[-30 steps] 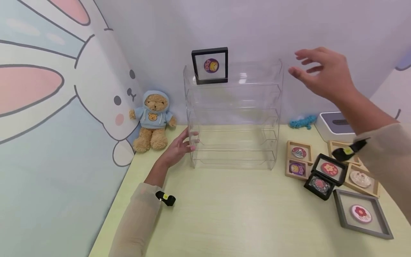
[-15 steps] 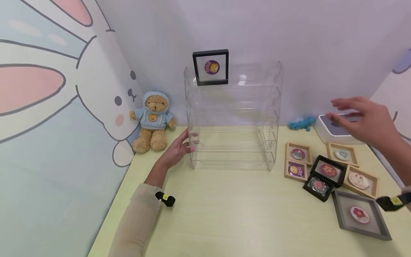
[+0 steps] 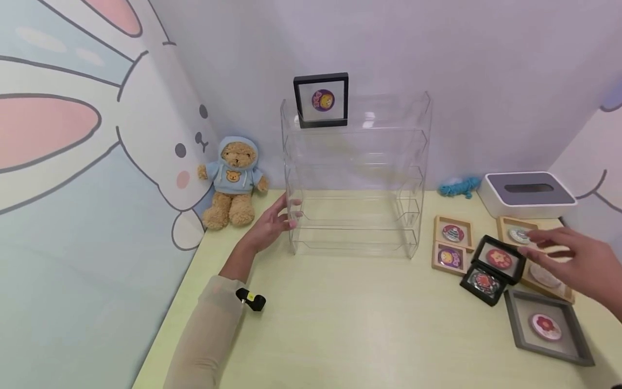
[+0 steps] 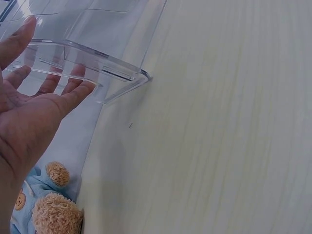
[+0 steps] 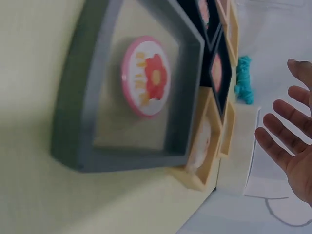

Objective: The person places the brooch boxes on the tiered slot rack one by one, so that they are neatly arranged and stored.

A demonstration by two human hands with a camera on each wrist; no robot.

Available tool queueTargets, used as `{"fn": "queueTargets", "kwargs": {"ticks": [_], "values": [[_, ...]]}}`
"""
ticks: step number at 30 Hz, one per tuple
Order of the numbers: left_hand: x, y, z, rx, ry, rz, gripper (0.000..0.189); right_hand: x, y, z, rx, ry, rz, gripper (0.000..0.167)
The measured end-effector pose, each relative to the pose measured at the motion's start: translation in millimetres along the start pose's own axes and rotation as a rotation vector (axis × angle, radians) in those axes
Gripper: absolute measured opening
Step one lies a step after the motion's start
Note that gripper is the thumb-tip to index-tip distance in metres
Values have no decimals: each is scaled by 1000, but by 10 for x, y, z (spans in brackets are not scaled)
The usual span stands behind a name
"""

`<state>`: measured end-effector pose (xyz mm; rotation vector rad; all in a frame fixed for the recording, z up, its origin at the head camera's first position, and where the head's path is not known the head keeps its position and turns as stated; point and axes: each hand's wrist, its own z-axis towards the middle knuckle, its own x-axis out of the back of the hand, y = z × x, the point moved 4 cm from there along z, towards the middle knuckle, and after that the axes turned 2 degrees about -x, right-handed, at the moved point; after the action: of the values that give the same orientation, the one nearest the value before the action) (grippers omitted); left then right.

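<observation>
A clear acrylic rack with several tiers (image 3: pixel 357 216) stands against the wall, a black frame (image 3: pixel 322 100) with a purple round badge leaning on its top tier. My left hand (image 3: pixel 269 224) rests against the rack's left side, fingers spread and fairly straight; in the left wrist view its fingertips overlap the clear panel (image 4: pixel 112 66). Over the group of small frames at the right hovers my right hand (image 3: pixel 580 265), holding nothing, fingers extended. Below it lie a black frame (image 3: pixel 499 258) with a star badge, a wooden frame (image 3: pixel 566 289) partly covered by the hand, and a grey frame (image 3: pixel 520 335) with a flower badge.
A teddy bear (image 3: pixel 235 181) in a blue hoodie sits left of the rack. Back right are a tissue box (image 3: pixel 529 197) and a blue yarn bundle (image 3: pixel 459 187). Wooden frames (image 3: pixel 434 232) and another black frame (image 3: pixel 486 282) lie on the table (image 3: pixel 350 324).
My right hand has come down from the upper right, beside the rack, to over the small frames. The left hand has stayed at the rack's side.
</observation>
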<state>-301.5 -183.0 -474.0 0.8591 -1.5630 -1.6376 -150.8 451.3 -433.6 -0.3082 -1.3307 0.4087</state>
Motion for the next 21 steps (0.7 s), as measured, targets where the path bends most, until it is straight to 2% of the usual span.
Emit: {"fn": "queueTargets", "kwargs": {"ticks": [6,11,14,17,21], "values": [[6,14,4,7,7,7,93,-136,281,-343,-13,39,38,26],[5,1,0,5,6,5,93,-200,458,-591,20,122,100,12],[4,-7,1,8,6,7,94,-245,537,-694,13,132,103,12],[0,-5,3,12,9,8,93,-299,597,-773,-34,100,62,15],[-14,10,5,14,6,8,93,-338,651,-854,-51,115,73,17]]}}
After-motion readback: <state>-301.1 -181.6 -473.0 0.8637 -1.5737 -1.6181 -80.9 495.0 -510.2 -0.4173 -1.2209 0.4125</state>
